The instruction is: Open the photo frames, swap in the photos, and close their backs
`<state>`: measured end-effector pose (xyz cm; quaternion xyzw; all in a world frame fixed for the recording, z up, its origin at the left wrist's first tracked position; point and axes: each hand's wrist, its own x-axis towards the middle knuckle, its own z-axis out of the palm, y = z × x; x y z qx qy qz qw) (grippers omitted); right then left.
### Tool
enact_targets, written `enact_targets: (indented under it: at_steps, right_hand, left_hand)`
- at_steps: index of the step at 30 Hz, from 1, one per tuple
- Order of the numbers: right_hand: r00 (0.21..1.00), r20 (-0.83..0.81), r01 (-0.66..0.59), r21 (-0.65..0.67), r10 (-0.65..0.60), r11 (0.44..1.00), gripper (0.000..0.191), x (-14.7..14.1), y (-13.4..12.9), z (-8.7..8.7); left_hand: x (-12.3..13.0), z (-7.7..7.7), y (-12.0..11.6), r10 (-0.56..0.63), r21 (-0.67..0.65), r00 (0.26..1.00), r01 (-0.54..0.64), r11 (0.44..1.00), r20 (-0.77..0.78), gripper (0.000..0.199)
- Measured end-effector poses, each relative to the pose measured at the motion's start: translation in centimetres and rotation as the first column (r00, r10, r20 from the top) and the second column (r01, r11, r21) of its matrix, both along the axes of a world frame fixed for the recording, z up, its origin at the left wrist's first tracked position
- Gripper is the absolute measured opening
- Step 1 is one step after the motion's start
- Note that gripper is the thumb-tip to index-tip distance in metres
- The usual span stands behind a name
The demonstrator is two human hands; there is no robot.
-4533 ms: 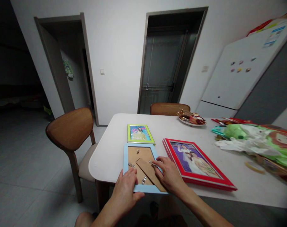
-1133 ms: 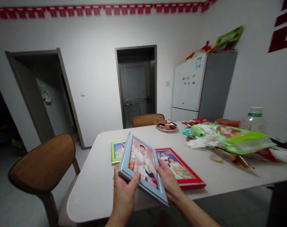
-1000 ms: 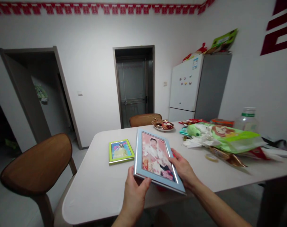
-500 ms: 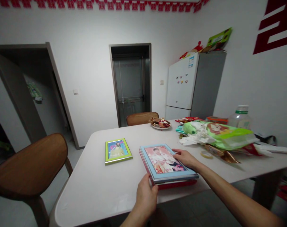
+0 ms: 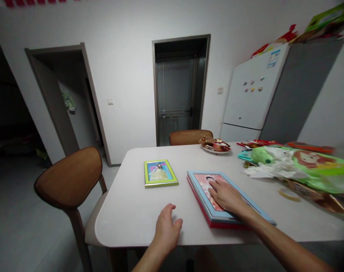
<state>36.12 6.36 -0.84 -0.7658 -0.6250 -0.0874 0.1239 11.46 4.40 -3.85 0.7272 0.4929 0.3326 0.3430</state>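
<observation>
A stack of picture frames lies on the white table [image 5: 126, 211], with a light blue picture frame [image 5: 199, 185] on top and red edges [image 5: 202, 209] showing beneath. My right hand [image 5: 224, 194] rests flat on the top picture, fingers stretched over it. Left of the stack, my left hand [image 5: 168, 228] hovers near the table's front edge, thumb and fingers apart and holding nothing. A small lime green picture frame [image 5: 160, 173] lies flat farther back on the left, its picture showing a figure in a yellow dress. Neither hand touches it.
On the right lie a green plastic bag [image 5: 322, 166], crumpled white tissue [image 5: 274, 166] and a tape roll [image 5: 289, 195]. A plate [image 5: 216, 151] of wrapped items stands at the back edge. Brown chairs [image 5: 72, 177] stand at the left and behind the table.
My left hand has let go of the stack and moved away to its left. My right hand has slid from the stack's right side onto the top picture. The view has turned left.
</observation>
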Motion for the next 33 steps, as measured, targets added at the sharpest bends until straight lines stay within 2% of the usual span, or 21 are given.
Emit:
enact_targets:
  at_steps: [4, 5, 8, 10, 14, 18, 21, 24, 28, 31, 33]
  right_hand:
    - [0.998, -0.033, -0.046, 0.156, 0.051, 0.987, 0.038, -2.6, -0.2, 1.3]
    - [0.993, -0.056, -0.092, 0.191, 0.105, 0.977, 0.039, -4.0, -0.3, 1.6]
    - [0.907, -0.132, -0.373, 0.188, 0.400, 0.908, 0.036, -9.2, -0.5, 1.5]
    - [0.862, -0.165, -0.463, 0.125, 0.479, 0.877, 0.037, -12.3, 0.0, 0.8]
    - [0.886, -0.199, -0.421, 0.033, 0.419, 0.906, 0.039, -15.2, 3.5, -0.6]
    - [0.902, -0.213, -0.379, 0.027, 0.376, 0.925, 0.051, -15.5, 7.9, -1.1]
    - [0.900, -0.222, -0.380, 0.027, 0.376, 0.924, 0.043, -15.8, 9.1, -1.4]
    - [0.887, -0.229, -0.400, 0.047, 0.400, 0.915, 0.034, -16.3, 7.9, -2.0]
    - [0.830, -0.269, -0.485, 0.085, 0.488, 0.871, 0.036, -16.7, 3.2, -2.9]
    - [0.640, -0.479, -0.578, 0.216, 0.601, 0.787, 0.041, -15.9, -0.9, -3.0]
    - [0.527, -0.629, -0.514, 0.300, 0.571, 0.804, 0.037, -14.7, -3.0, -2.6]
  left_hand:
    - [-0.1, -0.4, -0.1, 0.003, 0.014, 0.999, -0.004, 1.000, 0.036, 0.041]
    - [-0.1, -0.4, -0.1, 0.003, 0.019, 0.999, -0.003, 1.000, 0.046, 0.041]
    - [-0.3, -0.2, -0.1, -0.011, 0.038, 0.998, 0.009, 0.999, 0.066, 0.039]
    - [-0.8, 0.1, -0.1, -0.020, 0.046, 0.998, 0.017, 0.999, 0.064, 0.037]
    - [-2.2, 0.4, 0.3, 0.009, 0.055, 0.999, -0.011, 0.998, 0.041, 0.036]
    - [-3.1, 0.4, 0.6, 0.054, 0.062, 0.998, -0.054, 0.997, 0.014, 0.037]
    - [-3.5, 0.2, 0.8, 0.064, 0.077, 0.998, -0.063, 0.995, -0.008, 0.038]
    - [-4.2, 0.0, 1.1, 0.094, 0.164, 0.995, -0.088, 0.982, -0.027, 0.040]
    - [-5.2, -0.2, 0.8, 0.113, 0.322, 0.989, -0.075, 0.944, -0.099, 0.044]
    - [-5.5, -0.4, -0.7, 0.060, 0.339, 0.978, 0.011, 0.941, -0.199, 0.049]
    - [-5.5, -0.7, -1.9, 0.010, 0.316, 0.958, 0.085, 0.945, -0.287, 0.056]
